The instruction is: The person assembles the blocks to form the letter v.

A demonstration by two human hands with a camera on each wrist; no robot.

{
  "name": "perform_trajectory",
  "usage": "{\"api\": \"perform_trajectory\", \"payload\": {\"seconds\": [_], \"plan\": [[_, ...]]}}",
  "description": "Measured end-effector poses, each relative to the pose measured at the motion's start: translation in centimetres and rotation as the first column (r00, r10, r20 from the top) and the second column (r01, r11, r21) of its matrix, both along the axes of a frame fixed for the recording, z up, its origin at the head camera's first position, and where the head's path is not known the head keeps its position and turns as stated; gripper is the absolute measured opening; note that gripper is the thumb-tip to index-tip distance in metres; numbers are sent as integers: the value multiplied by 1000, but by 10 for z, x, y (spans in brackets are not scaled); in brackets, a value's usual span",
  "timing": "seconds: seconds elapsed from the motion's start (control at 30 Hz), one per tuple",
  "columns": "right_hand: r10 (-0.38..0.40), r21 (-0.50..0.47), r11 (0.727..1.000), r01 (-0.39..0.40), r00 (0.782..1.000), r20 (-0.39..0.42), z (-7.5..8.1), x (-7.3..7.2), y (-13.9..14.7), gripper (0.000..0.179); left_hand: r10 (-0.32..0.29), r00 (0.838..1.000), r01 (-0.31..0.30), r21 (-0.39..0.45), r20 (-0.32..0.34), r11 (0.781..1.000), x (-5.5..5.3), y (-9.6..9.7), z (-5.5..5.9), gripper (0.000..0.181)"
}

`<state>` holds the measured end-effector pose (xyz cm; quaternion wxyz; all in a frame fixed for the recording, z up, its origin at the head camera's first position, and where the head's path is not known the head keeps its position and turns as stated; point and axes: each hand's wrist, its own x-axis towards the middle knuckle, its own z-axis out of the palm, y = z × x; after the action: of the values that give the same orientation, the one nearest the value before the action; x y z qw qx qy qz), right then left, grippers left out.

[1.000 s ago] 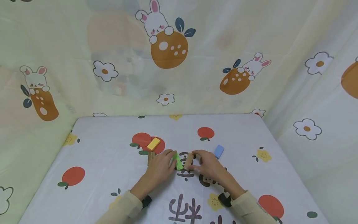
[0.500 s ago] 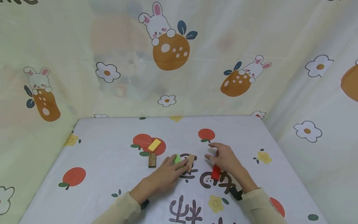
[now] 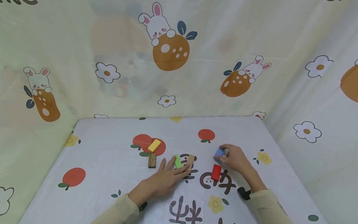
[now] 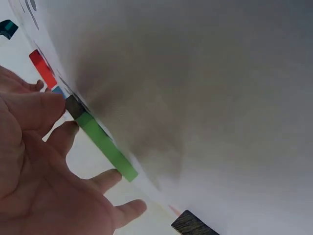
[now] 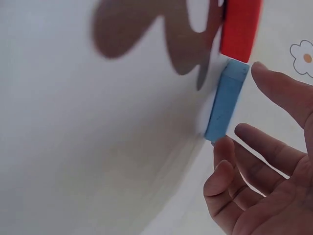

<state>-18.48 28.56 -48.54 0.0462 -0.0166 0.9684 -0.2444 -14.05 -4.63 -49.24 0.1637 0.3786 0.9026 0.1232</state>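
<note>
In the head view my left hand [image 3: 167, 179] reaches over a green block [image 3: 178, 161] and a light wooden block [image 3: 190, 160], its fingers spread and fairly straight. Fingertips lie right at these two blocks, and part of the wooden one is hidden under them. The left wrist view shows the green block [image 4: 110, 149] standing on edge beside the fingers. Farther right, my right hand [image 3: 233, 158] has thumb and fingers at opposite ends of a blue block [image 3: 219, 153]. The right wrist view shows the blue block [image 5: 226, 103] between curled fingers and thumb.
A red block [image 3: 216, 172] stands just in front of the blue one. To the left, a yellow block [image 3: 154, 145] and a dark wooden block [image 3: 152, 161] lie close together. A patterned cloth [image 3: 98, 149] covers the table, with printed curtains behind and at the sides.
My right hand has let go of the light wooden block and moved right to the blue block, uncovering the red block. My left hand has shifted right, spreading over the green and light wooden blocks.
</note>
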Motion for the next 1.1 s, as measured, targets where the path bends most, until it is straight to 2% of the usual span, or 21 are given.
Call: {"api": "perform_trajectory", "payload": {"seconds": [0.37,0.77,1.1], "plan": [[-30,-9,1000,30,999,21,-7,5,10,69,-30,999,31,-12,22,999,-2,-3,-7,74],[-44,-26,999,45,999,28,-4,8,11,69,-27,998,28,-26,48,999,-3,-2,-4,79],[-51,-36,998,53,997,53,0,7,11,69,-27,999,28,-41,23,999,-2,-1,-4,83]]}}
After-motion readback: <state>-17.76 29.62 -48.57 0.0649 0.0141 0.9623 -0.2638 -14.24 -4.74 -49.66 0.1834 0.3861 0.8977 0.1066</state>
